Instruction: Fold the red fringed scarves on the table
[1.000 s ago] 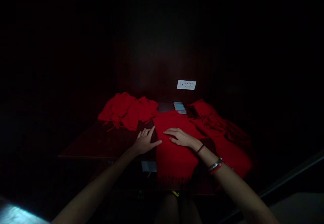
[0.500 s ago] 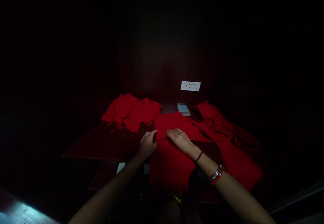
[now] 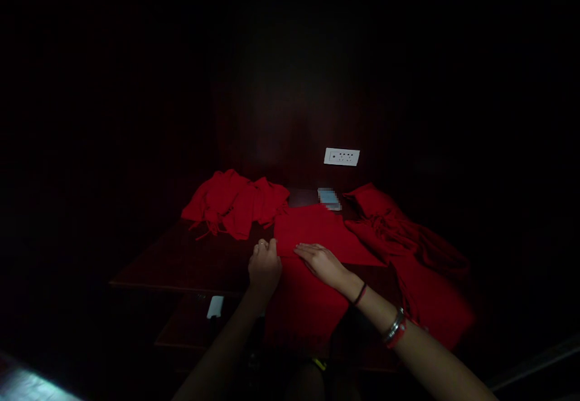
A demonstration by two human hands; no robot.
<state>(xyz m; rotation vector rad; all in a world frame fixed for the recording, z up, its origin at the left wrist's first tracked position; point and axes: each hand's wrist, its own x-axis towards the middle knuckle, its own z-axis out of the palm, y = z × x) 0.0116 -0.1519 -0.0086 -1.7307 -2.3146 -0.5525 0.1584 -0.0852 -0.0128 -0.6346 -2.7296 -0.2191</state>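
A red cloth (image 3: 312,232) lies spread on a dark wooden table (image 3: 181,262) in front of me, its near part hanging over the table's front edge. My left hand (image 3: 264,267) is closed on the cloth's left edge. My right hand (image 3: 320,261) lies flat on the cloth with its fingers stretched out, just right of the left hand. The room is very dark.
A crumpled red cloth (image 3: 233,202) lies at the table's back left. Another bunched red cloth (image 3: 408,238) trails over the right side. A white socket plate (image 3: 341,157) sits on the wall behind, with a small blurred pale object (image 3: 329,198) below it.
My left hand went from lying open beside the cloth to gripping its left edge. My right hand slid nearer along the cloth. The view shifted slightly.
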